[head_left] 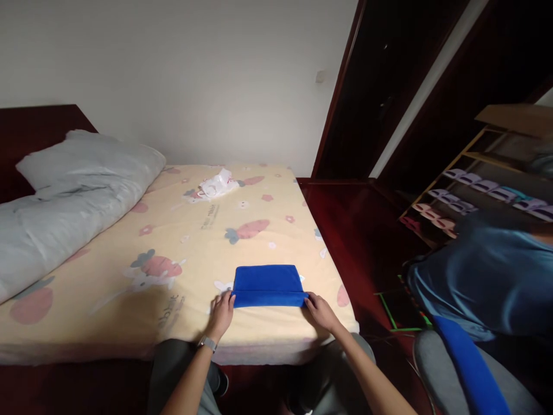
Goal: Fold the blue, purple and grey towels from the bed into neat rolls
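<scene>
The bed gives you a broad, flat surface for the blue cloth, which lies by the near edge, presumably for easy reach, doubled over along its near side. Your left hand and right hand each pinch one end of that doubled side, seemingly to hold the fold straight and even.

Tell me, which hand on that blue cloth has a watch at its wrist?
The left hand, at the left end of the blue cloth: a watch circles its wrist. The right hand, at the other end, has a bare wrist.
</scene>
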Action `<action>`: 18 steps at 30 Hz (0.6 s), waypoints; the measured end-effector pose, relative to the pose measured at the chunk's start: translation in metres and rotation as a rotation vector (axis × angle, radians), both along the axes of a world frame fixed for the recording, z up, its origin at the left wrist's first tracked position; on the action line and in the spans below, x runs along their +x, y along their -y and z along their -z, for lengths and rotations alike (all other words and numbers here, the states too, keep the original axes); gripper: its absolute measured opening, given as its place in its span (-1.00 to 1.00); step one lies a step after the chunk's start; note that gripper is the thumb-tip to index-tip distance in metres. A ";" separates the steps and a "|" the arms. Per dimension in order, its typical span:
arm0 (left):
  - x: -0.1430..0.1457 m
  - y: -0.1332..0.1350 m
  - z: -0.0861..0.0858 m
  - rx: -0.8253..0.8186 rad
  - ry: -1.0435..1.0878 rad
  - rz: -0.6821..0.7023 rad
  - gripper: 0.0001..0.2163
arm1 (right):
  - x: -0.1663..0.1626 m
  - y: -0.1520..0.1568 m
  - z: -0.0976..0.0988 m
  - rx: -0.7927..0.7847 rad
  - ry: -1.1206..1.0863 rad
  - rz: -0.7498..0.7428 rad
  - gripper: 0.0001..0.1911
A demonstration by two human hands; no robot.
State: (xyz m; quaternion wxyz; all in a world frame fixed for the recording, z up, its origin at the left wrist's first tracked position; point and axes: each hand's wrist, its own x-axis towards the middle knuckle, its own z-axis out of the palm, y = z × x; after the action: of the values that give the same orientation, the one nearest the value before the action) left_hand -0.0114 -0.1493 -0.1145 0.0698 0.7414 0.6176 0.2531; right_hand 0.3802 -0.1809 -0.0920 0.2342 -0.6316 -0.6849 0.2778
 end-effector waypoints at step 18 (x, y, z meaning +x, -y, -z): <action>0.061 0.026 -0.036 0.159 -0.378 0.493 -0.47 | -0.101 0.011 0.004 0.549 0.450 -0.234 -0.45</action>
State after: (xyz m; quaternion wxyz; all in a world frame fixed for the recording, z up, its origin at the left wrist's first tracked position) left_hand 0.0501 -0.1755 -0.0787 -0.0451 0.9058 0.3995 0.1337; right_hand 0.2794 -0.1922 -0.0962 0.2051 -0.5079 -0.8358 -0.0369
